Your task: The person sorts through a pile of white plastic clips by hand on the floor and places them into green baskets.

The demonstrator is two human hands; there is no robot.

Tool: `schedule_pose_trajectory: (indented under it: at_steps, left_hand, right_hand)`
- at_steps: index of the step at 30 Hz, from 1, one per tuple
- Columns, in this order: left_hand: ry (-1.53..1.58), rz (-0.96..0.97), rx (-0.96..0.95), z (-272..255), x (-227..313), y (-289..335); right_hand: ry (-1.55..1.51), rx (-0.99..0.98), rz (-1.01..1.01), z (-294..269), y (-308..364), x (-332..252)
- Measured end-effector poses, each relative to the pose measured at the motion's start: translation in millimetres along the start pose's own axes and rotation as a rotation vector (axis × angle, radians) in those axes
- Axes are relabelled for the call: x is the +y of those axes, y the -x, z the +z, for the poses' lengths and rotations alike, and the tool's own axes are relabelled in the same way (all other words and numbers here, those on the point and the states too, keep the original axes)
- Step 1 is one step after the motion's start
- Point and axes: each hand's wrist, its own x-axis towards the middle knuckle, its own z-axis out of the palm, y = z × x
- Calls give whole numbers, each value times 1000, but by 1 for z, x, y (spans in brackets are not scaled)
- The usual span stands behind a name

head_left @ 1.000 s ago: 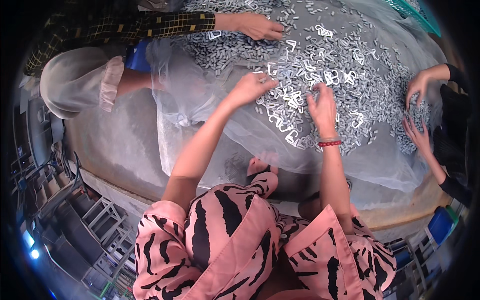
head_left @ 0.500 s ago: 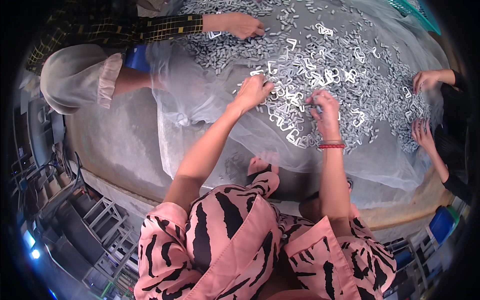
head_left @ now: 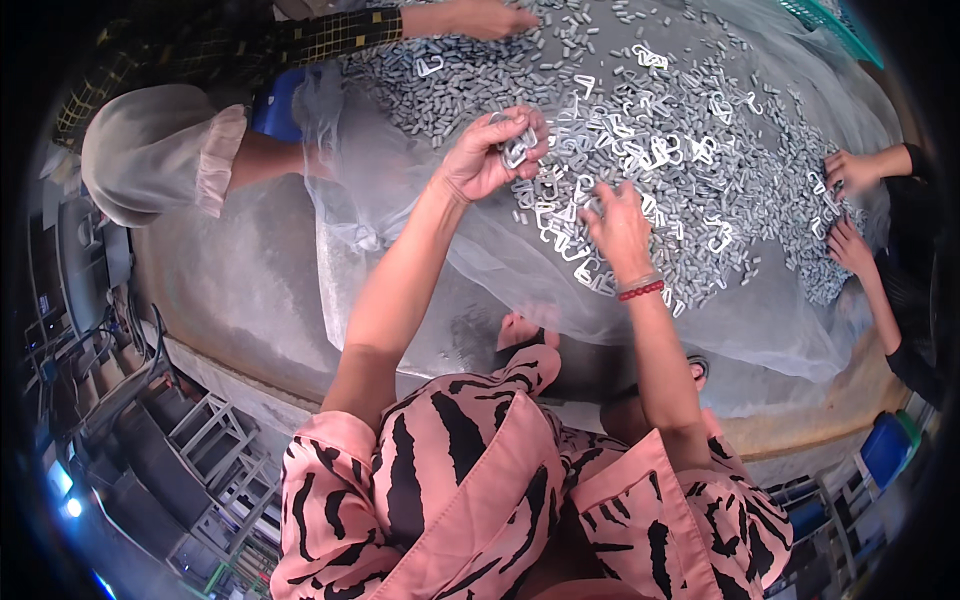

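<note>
My left hand (head_left: 490, 155) is raised over the pile's near-left edge, palm turned up. Its fingers curl around several shiny bent metal hooks (head_left: 516, 152). To its right, my right hand (head_left: 622, 232) hovers low over the loose metal hooks (head_left: 566, 238), fingers apart and slightly blurred, with nothing visible in them. A red beaded bracelet (head_left: 641, 290) circles that wrist. Around and beyond both hands, small grey metal cylinders (head_left: 440, 105) lie mixed with bright hooks (head_left: 655, 152), spread in one wide heap.
The heap lies on a translucent sheet (head_left: 560, 312) over a grey floor (head_left: 230, 270). At the far left, a co-worker's hand (head_left: 490, 18) reaches over the cylinders; another's hands (head_left: 852, 245) touch the right edge. A green basket (head_left: 825, 25) stands at the far right.
My left hand has lifted and turned palm up, showing hooks in it. My right hand has shifted slightly left and its fingers have spread. The far-left co-worker's hand moved farther away.
</note>
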Motion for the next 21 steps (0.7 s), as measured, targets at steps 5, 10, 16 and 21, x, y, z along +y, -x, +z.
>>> schedule_pose_trajectory:
  at_steps: [5, 10, 16, 21]
  left_hand:
    - [107, -66, -49, 4, -5, 13]
    - [-1195, -200, 391, -15, -32, 8]
    - [-2090, -14, 465, -39, -67, -4]
    - [-1407, -39, 484, -15, -9, -5]
  right_hand:
    - [-591, 229, 26, 1, -17, 34]
    - [-1759, -301, 348, -53, -13, 17]
    - [-1557, -445, 306, -57, -20, 18]
    - [-49, -151, 57, -6, -17, -16]
